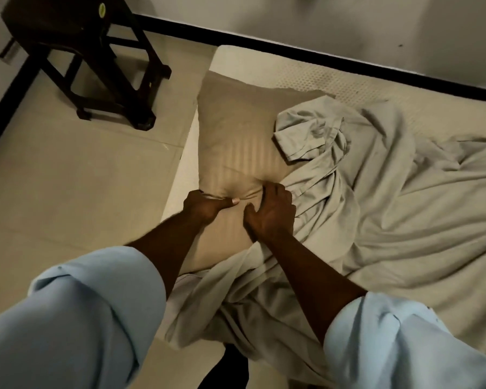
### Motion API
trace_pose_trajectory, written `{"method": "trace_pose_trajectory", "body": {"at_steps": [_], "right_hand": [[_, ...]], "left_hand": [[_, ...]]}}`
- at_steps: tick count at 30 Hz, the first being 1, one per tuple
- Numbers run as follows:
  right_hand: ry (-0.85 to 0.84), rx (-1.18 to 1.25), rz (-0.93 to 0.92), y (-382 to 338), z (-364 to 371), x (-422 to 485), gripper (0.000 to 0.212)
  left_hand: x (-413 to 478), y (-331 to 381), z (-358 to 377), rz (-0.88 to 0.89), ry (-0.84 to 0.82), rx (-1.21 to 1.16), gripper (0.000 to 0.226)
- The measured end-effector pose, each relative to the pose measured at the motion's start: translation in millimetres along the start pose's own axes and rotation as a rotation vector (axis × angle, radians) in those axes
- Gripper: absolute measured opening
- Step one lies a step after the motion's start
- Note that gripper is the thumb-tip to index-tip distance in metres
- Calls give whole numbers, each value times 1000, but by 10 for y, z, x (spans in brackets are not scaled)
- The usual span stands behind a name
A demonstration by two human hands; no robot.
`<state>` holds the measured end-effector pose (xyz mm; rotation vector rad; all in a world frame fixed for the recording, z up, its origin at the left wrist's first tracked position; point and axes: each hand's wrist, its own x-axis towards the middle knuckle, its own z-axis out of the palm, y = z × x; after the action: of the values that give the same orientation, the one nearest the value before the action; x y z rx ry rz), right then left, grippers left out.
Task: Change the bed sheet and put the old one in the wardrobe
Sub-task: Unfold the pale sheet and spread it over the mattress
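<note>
Head view: beige striped pillow (236,136) — gripped at its near edge.
Left hand (205,204): pinches the corner.
Right hand (270,213): bunches the fabric.
Crumpled grey-green bed sheet (390,178): loose on the white mattress (404,88), lapping the pillow.
Tip: lift the pillow clear — don't drag the sheet.

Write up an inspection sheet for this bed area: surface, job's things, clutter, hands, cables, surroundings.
Surface: mattress, bare and textured along its far edge.
Job's things: sheet, crumpled loose across the mattress, one fold lapping onto the pillow; pillow, beige and striped, at the mattress's left end.
Clutter: nothing seen.
Hands: left hand grips the pillow's near edge; right hand beside it, fingers curled into the pillow's fabric next to the sheet.
Cables: nothing seen.
Surroundings: dark stool stands on the tiled floor; white wall with black skirting behind the mattress.
</note>
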<state>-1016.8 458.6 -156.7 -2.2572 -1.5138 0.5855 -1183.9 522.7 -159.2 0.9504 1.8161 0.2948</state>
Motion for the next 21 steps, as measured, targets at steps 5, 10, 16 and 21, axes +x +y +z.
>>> {"method": "trace_pose_trajectory", "body": {"at_steps": [5,10,16,21], "right_hand": [[41,-78,88,-81,-291,40,57],[15,72,137,-203,-634,70,53],[-39,310,154,-407,-776,43,63],[-54,472,74,-526,-791,7,70]], "left_hand": [[-240,265,-82,131,-26,-108,75],[-489,690,-396,279,11,-133,70],[-829,1180,-896,410,267,37,58],[-1058,1375,-1073,457,472,78,52]]}}
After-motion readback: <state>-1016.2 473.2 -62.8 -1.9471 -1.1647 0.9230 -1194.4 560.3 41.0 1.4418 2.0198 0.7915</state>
